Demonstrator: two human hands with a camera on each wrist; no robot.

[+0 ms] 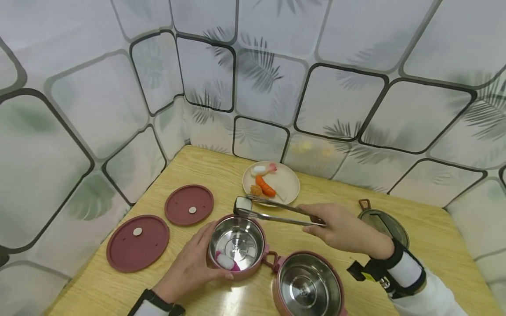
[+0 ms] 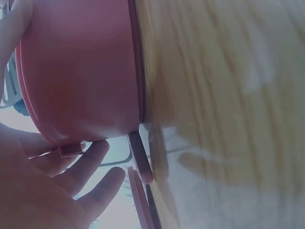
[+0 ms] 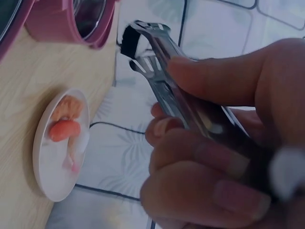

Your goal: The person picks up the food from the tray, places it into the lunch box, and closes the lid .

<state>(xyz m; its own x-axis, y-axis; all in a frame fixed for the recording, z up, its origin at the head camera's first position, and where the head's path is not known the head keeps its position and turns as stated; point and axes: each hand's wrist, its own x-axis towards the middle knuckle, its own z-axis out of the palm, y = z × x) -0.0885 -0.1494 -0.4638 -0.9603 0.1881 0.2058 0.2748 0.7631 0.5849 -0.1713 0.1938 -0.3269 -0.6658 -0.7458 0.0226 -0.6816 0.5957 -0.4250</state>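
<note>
My right hand (image 1: 341, 228) grips metal tongs (image 1: 284, 210). Their tips hold a white sushi piece with a black wrap (image 1: 243, 203), raised above the far rim of a pink pot (image 1: 264, 245) with a steel inside. In that pot lies a white-and-magenta toy food piece (image 1: 226, 261). My left hand (image 1: 192, 260) holds the pot's left side, thumb along the near wall and fingers round the far left side. In the left wrist view, the pot wall (image 2: 81, 71) stands between the thumb and spread fingers (image 2: 97, 155).
A second pink pot (image 1: 278, 283) stands at the front right, beside the first. Two maroon lids (image 1: 136, 250) lie at left. At the back, a plate (image 1: 290, 182) bears toy shrimp sushi (image 1: 261, 170), an orange sausage-like piece (image 1: 265, 186) and a brown nugget. A dark pan (image 1: 395, 226) sits right.
</note>
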